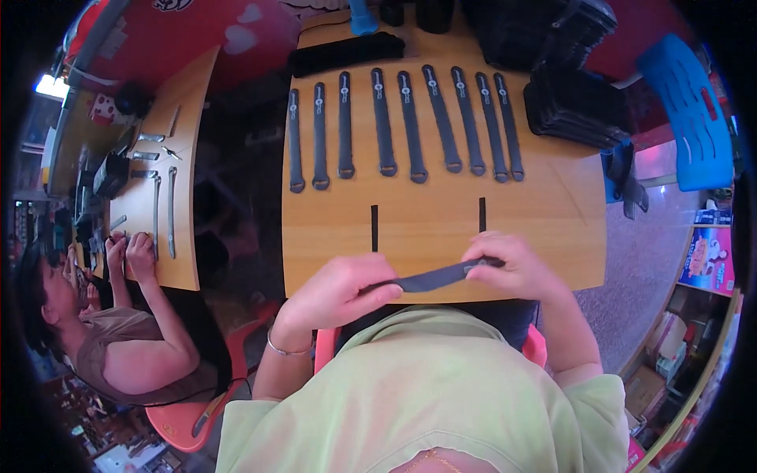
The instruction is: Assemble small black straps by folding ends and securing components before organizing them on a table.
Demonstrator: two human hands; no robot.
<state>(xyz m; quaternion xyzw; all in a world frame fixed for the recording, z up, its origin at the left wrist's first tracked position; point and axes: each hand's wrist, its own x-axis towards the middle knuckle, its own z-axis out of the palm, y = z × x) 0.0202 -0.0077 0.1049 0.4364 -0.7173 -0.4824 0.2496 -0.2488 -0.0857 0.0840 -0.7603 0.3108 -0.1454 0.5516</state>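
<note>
Stretched between my two hands near the table's front edge is a dark grey strap (434, 279). My left hand (344, 288) grips its left end, fingers closed around it, with a bracelet on the wrist. The other end, which bears pale print, is pinched in my right hand (505, 264). Just beyond my hands, two short black strips lie on the wooden table: a left strip (374, 227) and a right strip (482, 214). Farther back, several similar grey straps (384, 126) with slotted near ends lie side by side in a row.
A long black bundle (347, 54) lies at the table's back left. Stacked black packs (572, 102) stand at the back right, beside a blue plastic chair back (690, 110). To my left, a co-worker (134, 347) handles straps at another wooden table (183, 189).
</note>
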